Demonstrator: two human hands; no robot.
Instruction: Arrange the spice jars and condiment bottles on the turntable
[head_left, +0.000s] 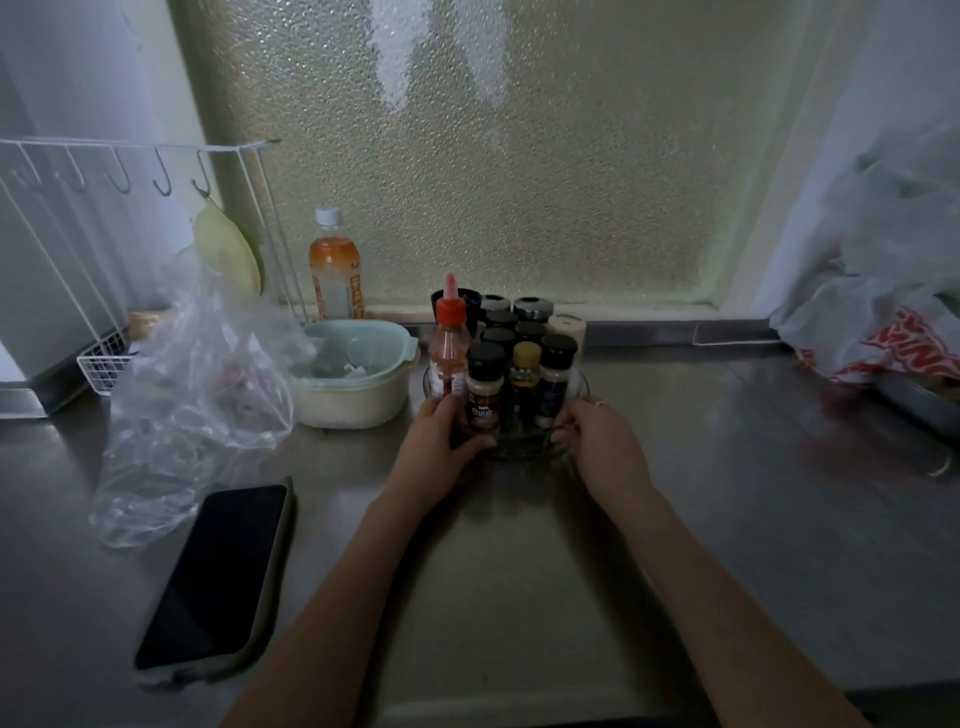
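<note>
Both hands grip the clear turntable (519, 451) near the tabletop's (727, 493) back edge: the left hand (439, 447) on its left rim, the right hand (602, 441) on its right. Spice jars (485, 387) and a red-capped bottle (449, 348) stand packed on it.

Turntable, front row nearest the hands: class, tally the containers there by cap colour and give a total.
Red cap: 1, the squeeze bottle
Black cap: 2, the left jar and the right jar
Yellow cap: 1, the small bottle
Total: 4 in the front row of the turntable
</note>
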